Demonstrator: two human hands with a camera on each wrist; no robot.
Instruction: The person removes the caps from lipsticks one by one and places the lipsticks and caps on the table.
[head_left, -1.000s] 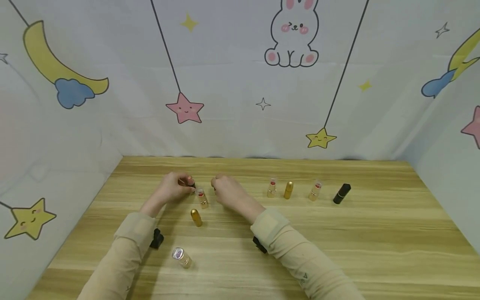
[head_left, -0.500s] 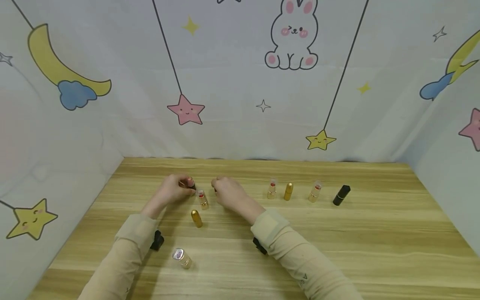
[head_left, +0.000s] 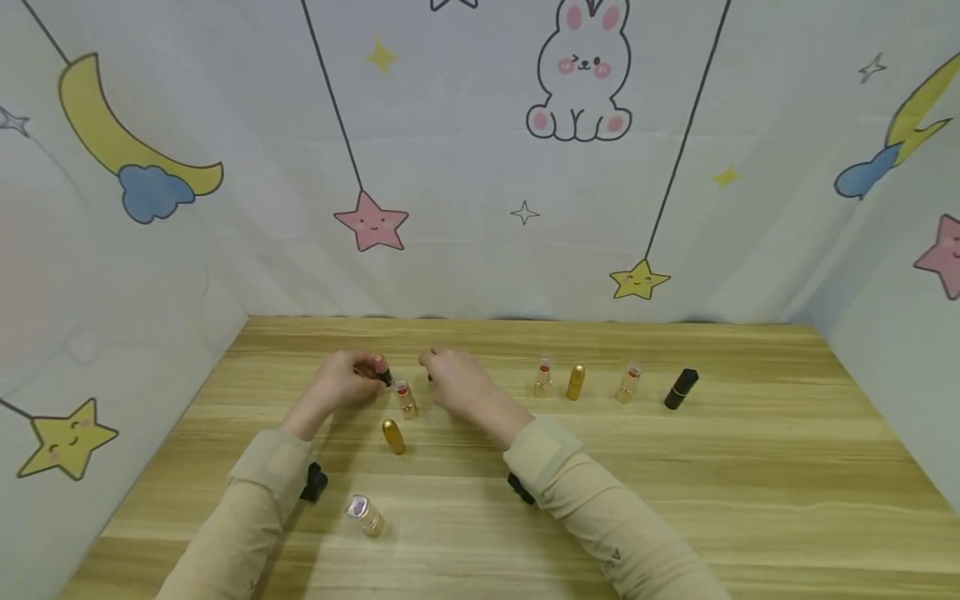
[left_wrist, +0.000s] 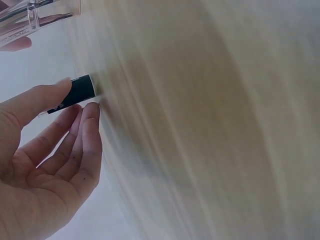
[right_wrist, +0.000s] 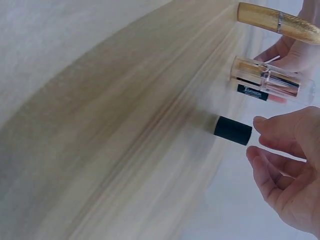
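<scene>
At the left of the table, my left hand (head_left: 343,382) pinches a lipstick with a black base (left_wrist: 81,92) between thumb and index finger. Its pink tip (head_left: 381,364) is exposed, and the base stands at the tabletop. A short black cap (right_wrist: 233,130) stands on the wood by my right hand (head_left: 459,382). In the right wrist view, thumb and index fingertips are parted right at the cap's top end. Between the hands is a gold lipstick with a clear cap (head_left: 406,401), red inside. A gold bullet-shaped lipstick (head_left: 393,437) stands nearer.
To the right stand a clear-capped lipstick (head_left: 543,379), a gold tube (head_left: 575,382), another clear-capped lipstick (head_left: 628,383) and a black lipstick (head_left: 681,389). Near the front left is a clear-topped gold tube (head_left: 365,516). A patterned white cloth (head_left: 465,275) backs the wooden table (head_left: 675,500).
My left hand has drawn slightly left, showing more of the black-based lipstick. My right hand has hardly moved. The head view has shifted a little.
</scene>
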